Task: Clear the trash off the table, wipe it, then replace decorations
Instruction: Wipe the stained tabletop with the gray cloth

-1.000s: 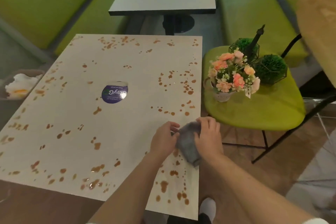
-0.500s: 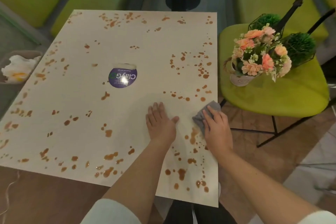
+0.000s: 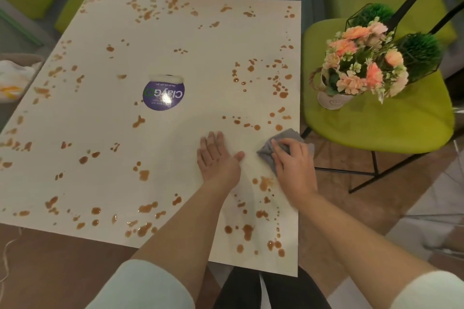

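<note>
wipe step, barely begun by the look of it. right hand [image 3: 295, 165] sits on the grey cloth [image 3: 285, 142] at the right edge of the table [image 3: 175, 32], fingers bent over it and pressing it down on the surface; the cloth bunches under the fingertips and part of it hangs past the edge. left hand [image 3: 216, 158] lies flat on the tabletop just beside it, fingers straight and together, thumb out, holding nothing, looks like bracing. trash: none visible on the table itself; a bin [image 3: 17, 78] at the left edge holds crumpled white paper, so i'd judge step 1 done. brown stains [image 3: 144, 174] cover nearly the whole top, dense along the near edge, far edge and right side; only a patch around the 2 hands looks clean. purple round sticker [image 3: 163, 94] near the middle seems stuck on, not trash, though i can't be sure. decorations are off the table: flower pot [image 3: 332, 101] and 2 green balls in wire frames [image 3: 421, 55] sit on the green chair [image 3: 389, 128] to the right, touching each other. left to do: almost all the wiping, then moving the pot and frames onto the table.
</note>
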